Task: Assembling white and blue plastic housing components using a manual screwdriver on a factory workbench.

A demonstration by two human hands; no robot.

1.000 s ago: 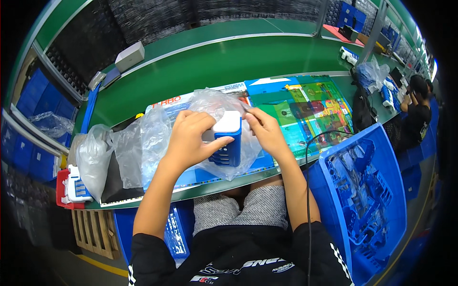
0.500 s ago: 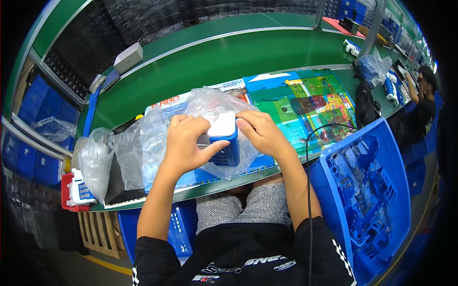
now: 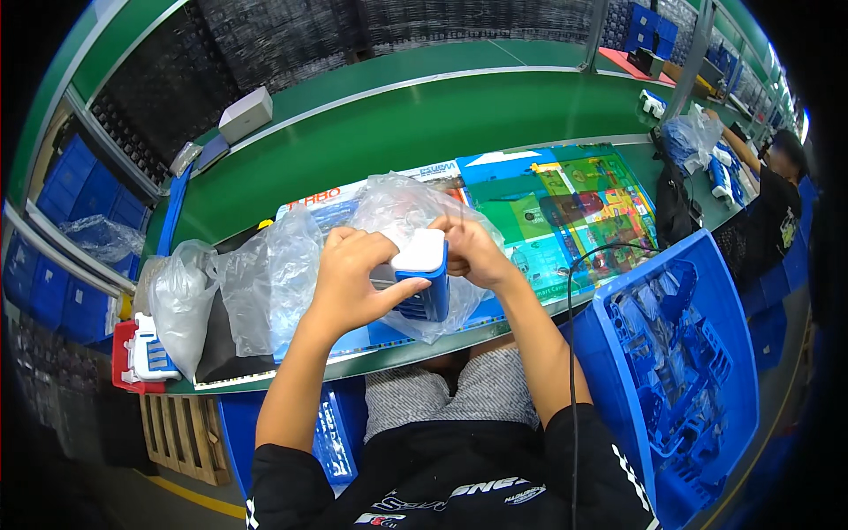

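A box-shaped plastic part (image 3: 419, 253) with a white top and slotted blue sides stands above the clear plastic bag (image 3: 393, 201) on the table. My left hand (image 3: 352, 276) grips it from the left, thumb across its near side. At its right upper edge is my right hand (image 3: 477, 254), with curled fingers close against the part. Whatever those fingers may pinch is hidden, and one fingertip is blurred.
Printed sheets (image 3: 565, 208) cover the green table. At the left lie a filled plastic bag (image 3: 184, 305) and a red-and-white plastic part (image 3: 146, 353). A blue crate (image 3: 609, 371) of blue parts stands right, behind a black cable (image 3: 572, 353). Another person (image 3: 768, 199) sits far right.
My right hand has gone from lying over the part's top right edge to curling its fingers beside it. My left hand keeps its grip. The far person's arm and head have shifted.
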